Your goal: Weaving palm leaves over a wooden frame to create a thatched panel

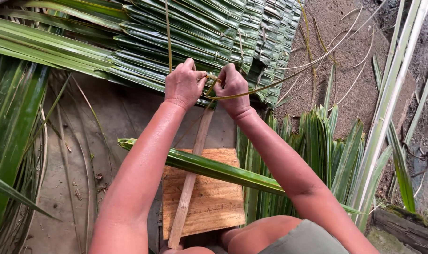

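at far left loose palm fronds [16,108] lie within reach. the left hand [183,84] has its fingers closed, pinching a thin yellow-green strip [270,84] against the stitched palm-leaf panel [209,33], keeping it taut. a bamboo slat [190,178] runs over a wooden board [214,202]. the right hand [232,87], fingers curled shut, grips the same strip.

The bare, grey-brown packed-earth floor [82,122] carries everything here. At the top lies a broad panel of folded green palm leaves stitched in overlapping rows [200,33]. Loose long green palm fronds [11,117] lie along the left edge, and another upright bunch [317,150] sits to the right. A flat square slab of light-brown wood [214,197] rests near the bottom (a thin pale wooden slat [188,188] crosses it). Thin dry yellowish leaf ribs [345,47] scatter over the dirt at the upper right.
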